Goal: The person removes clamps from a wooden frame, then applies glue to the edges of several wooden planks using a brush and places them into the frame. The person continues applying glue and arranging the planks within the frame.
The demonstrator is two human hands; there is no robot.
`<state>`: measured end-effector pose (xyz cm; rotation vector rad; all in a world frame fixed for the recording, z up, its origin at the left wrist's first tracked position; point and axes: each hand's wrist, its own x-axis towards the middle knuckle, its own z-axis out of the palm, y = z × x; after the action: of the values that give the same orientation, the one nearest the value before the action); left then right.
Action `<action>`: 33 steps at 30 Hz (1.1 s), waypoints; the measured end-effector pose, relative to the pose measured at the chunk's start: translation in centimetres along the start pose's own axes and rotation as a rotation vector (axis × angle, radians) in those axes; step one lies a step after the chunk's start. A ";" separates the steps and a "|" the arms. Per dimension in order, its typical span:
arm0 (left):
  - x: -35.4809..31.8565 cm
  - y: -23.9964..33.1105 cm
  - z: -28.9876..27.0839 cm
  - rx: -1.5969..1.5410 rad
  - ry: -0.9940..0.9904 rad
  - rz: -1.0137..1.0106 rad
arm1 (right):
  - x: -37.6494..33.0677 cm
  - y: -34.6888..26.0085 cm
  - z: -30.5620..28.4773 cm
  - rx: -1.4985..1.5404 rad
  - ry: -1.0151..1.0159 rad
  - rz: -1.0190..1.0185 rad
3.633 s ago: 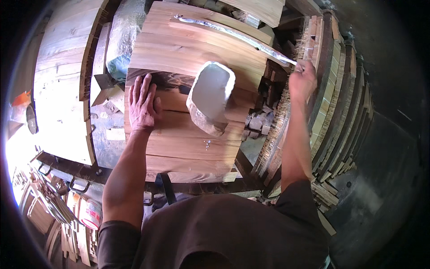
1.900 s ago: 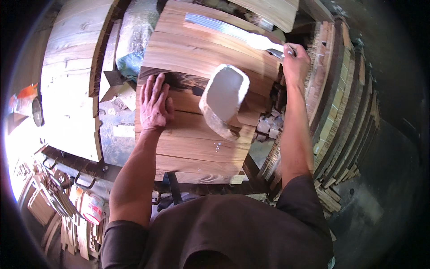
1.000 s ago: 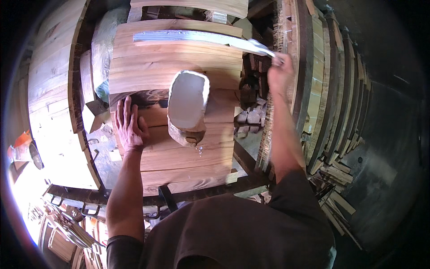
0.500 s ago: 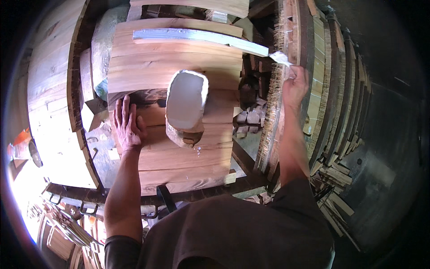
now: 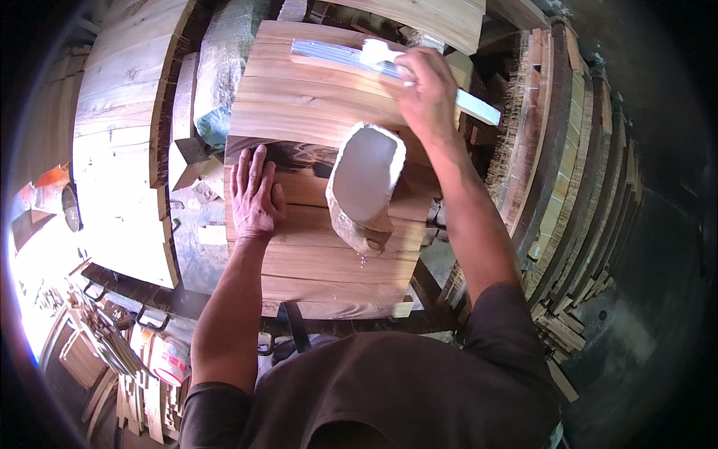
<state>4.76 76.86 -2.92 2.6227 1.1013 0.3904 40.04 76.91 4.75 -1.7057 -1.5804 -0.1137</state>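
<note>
My right hand (image 5: 428,84) grips a brush (image 5: 378,53) with white bristles, held against a narrow wooden strip (image 5: 476,106) coated in white. The strip lies across the far part of a panel of wooden boards (image 5: 307,93). Flat on the panel's left side rests my left hand (image 5: 256,194), its fingers stretched out beside a dark-grained board (image 5: 295,156). Between my arms stands a crusted container (image 5: 366,172) full of white liquid. Small white drips show on the wood just below it.
A second wide stack of boards (image 5: 123,142) stands at the left in bright light. Several rough-edged board stacks (image 5: 550,165) lean along the right. Wood offcuts (image 5: 153,404) and a white-and-red bucket (image 5: 170,361) are at the lower left. A black strap or bar (image 5: 293,325) crosses the near edge.
My right hand has swept the brush leftward along the strip from its right end. My left hand stays flat on the panel, and the whole view has shifted.
</note>
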 end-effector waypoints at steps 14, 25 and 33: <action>0.2 0.1 -0.1 -0.026 0.006 -0.006 | -1.8 -0.2 5.2 0.431 0.004 0.170; -0.2 0.0 -0.2 0.003 0.035 0.013 | -11.2 0.1 -6.3 0.367 0.316 0.666; -0.2 -0.2 0.5 0.027 0.001 0.037 | -0.2 -2.5 6.0 0.413 -0.080 0.485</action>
<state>4.62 76.78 -3.52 2.6701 1.0671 0.3865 35.23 80.02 1.76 -1.7148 -1.1032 0.4962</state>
